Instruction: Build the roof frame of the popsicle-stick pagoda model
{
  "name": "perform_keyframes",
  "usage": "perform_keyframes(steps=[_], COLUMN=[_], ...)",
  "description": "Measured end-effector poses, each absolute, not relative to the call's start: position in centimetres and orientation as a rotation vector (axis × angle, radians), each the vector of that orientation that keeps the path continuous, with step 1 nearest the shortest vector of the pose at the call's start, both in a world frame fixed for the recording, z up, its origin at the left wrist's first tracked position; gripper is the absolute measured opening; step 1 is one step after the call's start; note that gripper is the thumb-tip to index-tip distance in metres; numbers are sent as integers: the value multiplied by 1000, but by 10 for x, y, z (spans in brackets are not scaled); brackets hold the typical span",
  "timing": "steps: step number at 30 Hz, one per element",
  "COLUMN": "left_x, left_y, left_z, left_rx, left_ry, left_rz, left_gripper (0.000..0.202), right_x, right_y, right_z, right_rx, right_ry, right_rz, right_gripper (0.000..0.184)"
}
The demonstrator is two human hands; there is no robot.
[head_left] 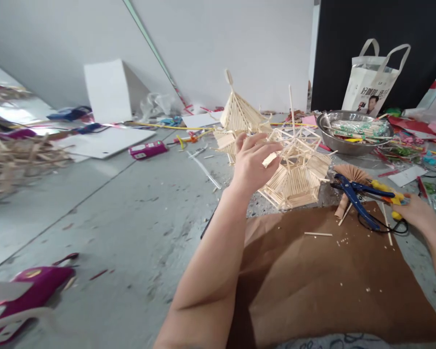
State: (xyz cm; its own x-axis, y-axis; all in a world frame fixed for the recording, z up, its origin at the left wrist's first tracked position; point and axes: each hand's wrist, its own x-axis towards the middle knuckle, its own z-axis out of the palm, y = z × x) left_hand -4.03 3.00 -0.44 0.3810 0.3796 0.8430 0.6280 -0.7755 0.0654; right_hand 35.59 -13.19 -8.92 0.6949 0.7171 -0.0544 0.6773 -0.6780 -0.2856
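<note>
My left hand is raised over the floor and grips the near edge of a round model built of thin wooden sticks, holding it tilted with one long stick pointing up. My right hand rests low at the right on the floor, fingers closed around the yellow handles of a tool. Blue-handled pliers lie just left of it, on the brown paper sheet. A second stick model, a cone-shaped roof, stands behind my left hand.
A metal bowl with sticks and a white carrier bag stand at the back right. Loose sticks are heaped at the left. White boards, a pink box and a magenta object lie on the grey floor.
</note>
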Motion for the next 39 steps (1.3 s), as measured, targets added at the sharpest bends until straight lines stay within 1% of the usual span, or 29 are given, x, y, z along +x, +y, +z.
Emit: perform_keyframes(steps=[3, 6, 9, 12, 15, 17, 19, 23, 30, 34, 39], left_x=[-40, -40, -41, -42, -43, -43, -43, -44, -46, -47, -48], left_y=[30, 31, 31, 31, 30, 30, 29, 29, 33, 33, 33], left_z=[-5, -5, -4, -3, -2, -1, 0, 0, -1, 0, 1], left_rx=[-2366, -2373, -2357, -2328, -2340, -2362, -2377, -2393, -2392, -2401, -2433], left_ry=[-859, -819, -794, -781, -803, -836, -845, -857, -850, -834, -852], left_rz=[-1359, -1378, -1370, -1360, -1358, -1353, -1359, -1353, -1363, -1375, -1387], left_gripper=[12, 12, 10, 7, 5, 5, 4, 4, 4, 6, 6], right_x=[354, 350, 348, 344, 328, 308, 283, 234, 190, 180, 176], right_y=[-132, -131, -131, -131, -130, -130, -127, -115, -84, -72, -64], right_z=[-87, -80, -67, -50, -28, -14, -1, 11, -1, -11, -20], right_rx=[-2294, -2035, -1856, -1608, -1402, -1284, -1236, -1117, -1060, -1097, -1112], right_ry=[-675, -493, -429, -373, -473, -606, -742, -1051, -1216, -1283, -1405], right_rz=[484, 598, 638, 598, 484, 500, 545, 740, 989, 1017, 956], right_gripper=[57, 47, 33, 26, 22, 25, 25, 14, 18, 25, 26])
